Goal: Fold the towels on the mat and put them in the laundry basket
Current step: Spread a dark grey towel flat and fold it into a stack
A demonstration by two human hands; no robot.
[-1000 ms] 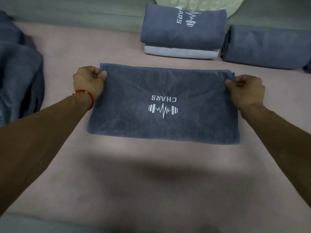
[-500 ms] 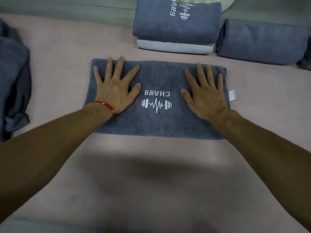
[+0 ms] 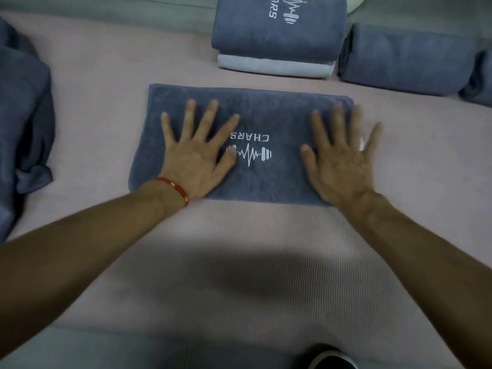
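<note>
Folded towel (image 3: 266, 113) lies flat on the pink mat (image 3: 239, 249), logo up, centre of view. Left hand (image 3: 194, 158) flat on its left half, fingers spread, grip open, holding nothing; red bracelet (image 3: 175, 189) on the wrist. Right hand (image 3: 340, 166) flat on the right half, fingers spread and blurred, little finger past the towel's right edge, grip open. Stack (image 3: 277, 35) of folded towels beyond it, roll (image 3: 404, 59) just right of the stack. Unfolded pile (image 3: 21, 123) at left. Basket (image 3: 355, 4) rim barely visible at top.
</note>
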